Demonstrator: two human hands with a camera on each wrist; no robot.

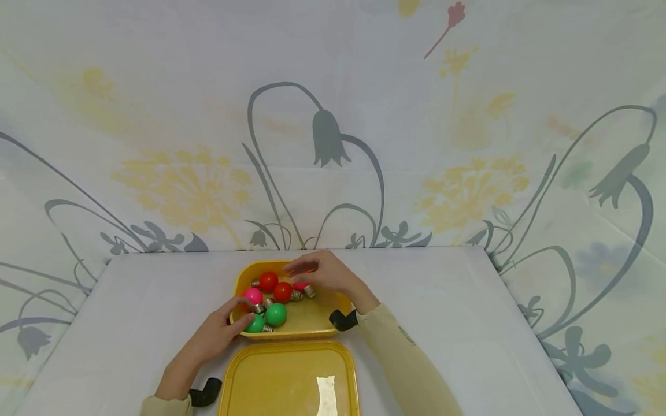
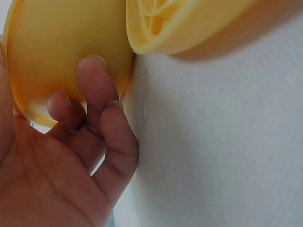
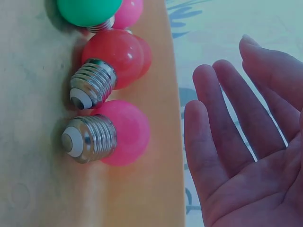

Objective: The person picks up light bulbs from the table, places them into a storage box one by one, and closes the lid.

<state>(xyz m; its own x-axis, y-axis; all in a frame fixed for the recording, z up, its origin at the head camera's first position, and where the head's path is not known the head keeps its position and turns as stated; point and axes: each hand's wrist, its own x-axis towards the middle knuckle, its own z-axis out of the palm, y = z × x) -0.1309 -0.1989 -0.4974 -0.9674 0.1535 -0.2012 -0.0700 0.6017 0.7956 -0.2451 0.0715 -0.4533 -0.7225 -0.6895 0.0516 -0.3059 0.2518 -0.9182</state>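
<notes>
A yellow tray (image 1: pixel 317 319) holds several round colored light bulbs with metal screw bases. Among them are a red bulb (image 1: pixel 268 281), a pink bulb (image 1: pixel 253 296) and a green bulb (image 1: pixel 276 314). My left hand (image 1: pixel 215 329) reaches over the tray's left rim, thumb and index finger apart beside the pink and green bulbs. Its other fingers (image 2: pixel 120 137) bend loosely by the tray's outer wall in the left wrist view. Above the tray's back right part hovers my right hand (image 1: pixel 328 273), fingers extended and holding nothing. A pink bulb (image 3: pixel 128 132) lies below it against the wall.
In front of the tray lies a yellow lid or second shallow tray (image 1: pixel 281 381), its surface shiny. Both rest on a white table (image 1: pixel 442 323). Behind stands a flower-patterned cloth (image 1: pixel 208 115). Dark wrist-worn devices sit at both wrists.
</notes>
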